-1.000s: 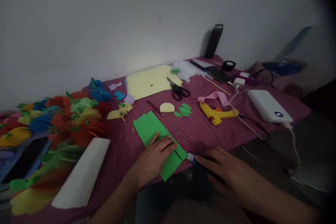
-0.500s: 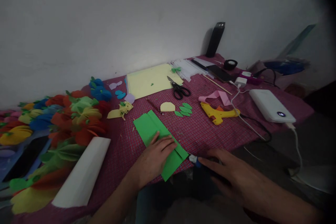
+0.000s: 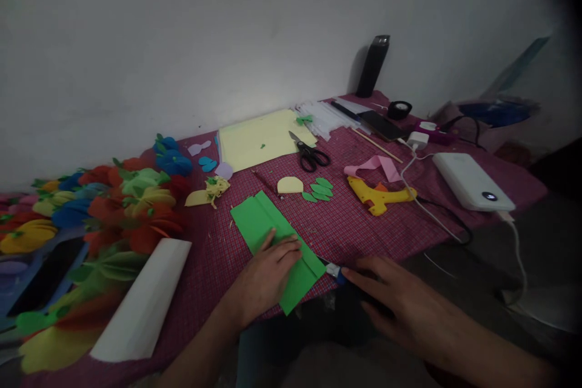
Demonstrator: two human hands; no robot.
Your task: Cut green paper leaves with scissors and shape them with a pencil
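1. Left hand (image 3: pixel 268 276), lower centre of frame: fingers extended, slightly parted, flat on the green paper; grasping nothing.
2. Green paper (image 3: pixel 257 221): lower centre, on checked tablecloth (image 3: pixel 345 233).
3. Right hand (image 3: pixel 395 291), lower right: fingers curled around blue-and-white tool (image 3: pixel 333 271), I observe, beside paper's right corner.
4. Yellow glue gun (image 3: pixel 381 197): right of centre.

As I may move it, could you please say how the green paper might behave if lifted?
The green paper looks thin, so probably light; lengthwise folds suggest it may bend there. The left hand resting on it might hinder lifting.
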